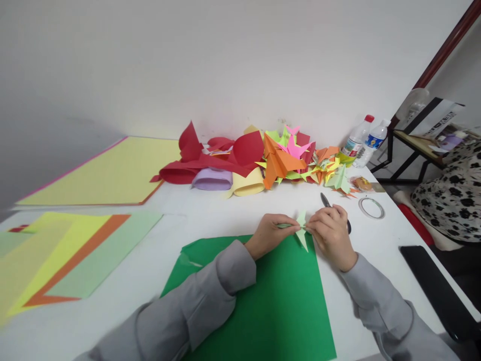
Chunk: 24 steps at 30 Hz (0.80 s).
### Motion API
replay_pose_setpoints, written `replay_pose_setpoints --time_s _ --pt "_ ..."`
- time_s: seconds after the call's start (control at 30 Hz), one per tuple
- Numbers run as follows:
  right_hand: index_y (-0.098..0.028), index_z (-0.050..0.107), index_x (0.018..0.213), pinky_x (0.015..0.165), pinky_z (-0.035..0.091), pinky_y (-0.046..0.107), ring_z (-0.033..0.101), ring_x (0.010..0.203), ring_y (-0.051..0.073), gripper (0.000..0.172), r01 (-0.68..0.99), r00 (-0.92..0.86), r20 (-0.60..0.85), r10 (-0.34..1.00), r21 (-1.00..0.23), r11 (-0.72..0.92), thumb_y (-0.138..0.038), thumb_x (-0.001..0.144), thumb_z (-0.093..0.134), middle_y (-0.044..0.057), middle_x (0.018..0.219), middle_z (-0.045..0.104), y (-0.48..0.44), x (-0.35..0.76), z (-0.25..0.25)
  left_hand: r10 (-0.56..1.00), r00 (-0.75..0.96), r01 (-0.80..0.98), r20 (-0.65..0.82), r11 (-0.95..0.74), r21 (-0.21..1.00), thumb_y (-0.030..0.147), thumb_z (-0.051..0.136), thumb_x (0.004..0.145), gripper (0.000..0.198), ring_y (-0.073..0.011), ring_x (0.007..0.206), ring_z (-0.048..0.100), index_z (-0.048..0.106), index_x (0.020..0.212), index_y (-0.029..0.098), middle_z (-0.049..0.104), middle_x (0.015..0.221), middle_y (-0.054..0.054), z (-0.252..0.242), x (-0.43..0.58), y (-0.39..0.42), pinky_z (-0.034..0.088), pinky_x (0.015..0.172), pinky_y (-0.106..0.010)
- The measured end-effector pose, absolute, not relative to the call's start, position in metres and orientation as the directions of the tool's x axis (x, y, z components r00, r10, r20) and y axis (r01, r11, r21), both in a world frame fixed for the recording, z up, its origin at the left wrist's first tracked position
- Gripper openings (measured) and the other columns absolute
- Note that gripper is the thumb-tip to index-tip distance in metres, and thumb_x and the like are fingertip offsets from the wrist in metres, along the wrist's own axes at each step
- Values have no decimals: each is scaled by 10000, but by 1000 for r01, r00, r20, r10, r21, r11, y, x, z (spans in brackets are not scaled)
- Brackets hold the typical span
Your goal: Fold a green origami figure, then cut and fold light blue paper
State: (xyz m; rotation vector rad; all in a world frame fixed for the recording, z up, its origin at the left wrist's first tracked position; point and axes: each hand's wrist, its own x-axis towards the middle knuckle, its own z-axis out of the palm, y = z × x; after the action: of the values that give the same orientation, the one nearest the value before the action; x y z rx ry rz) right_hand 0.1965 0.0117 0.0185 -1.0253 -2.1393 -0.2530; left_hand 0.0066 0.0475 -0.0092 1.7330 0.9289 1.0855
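A small pale green folded paper figure (pixel 302 236) with pointed wings is held above the far right part of a green paper sheet (pixel 285 301). From the left, my left hand (pixel 271 231) pinches one end of it between thumb and fingers. My right hand (pixel 333 234) pinches the opposite end, its fingers curled together. Parts of the figure are covered by my fingertips. Just behind my right hand lies a dark-handled tool (pixel 325 200), partly hidden, so its kind is unclear.
Folded paper figures, including an orange one (pixel 281 160), pile along the wall beside red paper shapes (pixel 210 163). Coloured sheets (pixel 108 265) lie left. Two bottles (pixel 372 144), a tape roll (pixel 372 207) and a black phone-like slab (pixel 438 288) are right. A person in patterned clothing (pixel 451 190) sits beyond.
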Motion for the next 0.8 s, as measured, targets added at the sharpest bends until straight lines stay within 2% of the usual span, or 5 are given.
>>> replay_pose_setpoints --time_s 0.07,0.2,0.37,0.57,0.8 --pt "-240 617 951 998 315 488 562 1001 229 100 731 -313 726 613 -228 643 -248 860 659 51 1007 652 10 196 20 901 343 122 264 -321 939 288 698 733 155 -149 573 637 749 679 153 719 609 -29 -8 6 48 506 610 -240" --pt "-245 453 1292 948 434 475 524 1135 283 673 552 -28 686 727 -595 584 -406 722 773 138 1286 476 15 200 18 936 284 67 207 -235 970 310 713 716 166 -144 550 623 739 660 155 699 568 -17 -6 4 50 507 586 -234" --pt "-251 638 1028 823 501 387 582 993 226 363 220 -19 350 937 -912 345 -384 717 769 63 1067 595 26 200 7 959 230 21 165 -174 985 315 738 685 160 -140 545 619 740 656 157 694 556 -14 -5 4 50 512 580 -234" --pt "-313 601 1060 738 538 313 599 778 133 563 -170 119 182 976 -965 200 -298 565 869 -25 919 604 23 189 8 965 216 -31 150 -147 989 349 752 668 200 -138 518 606 738 673 150 685 541 -19 -5 6 48 514 550 -241" --pt "-203 689 745 741 512 336 604 746 170 253 -39 -54 119 991 -992 117 -369 618 832 17 782 669 19 188 12 936 291 39 200 -220 975 358 732 708 215 -144 543 605 740 661 149 682 550 -23 -1 5 45 501 573 -248"
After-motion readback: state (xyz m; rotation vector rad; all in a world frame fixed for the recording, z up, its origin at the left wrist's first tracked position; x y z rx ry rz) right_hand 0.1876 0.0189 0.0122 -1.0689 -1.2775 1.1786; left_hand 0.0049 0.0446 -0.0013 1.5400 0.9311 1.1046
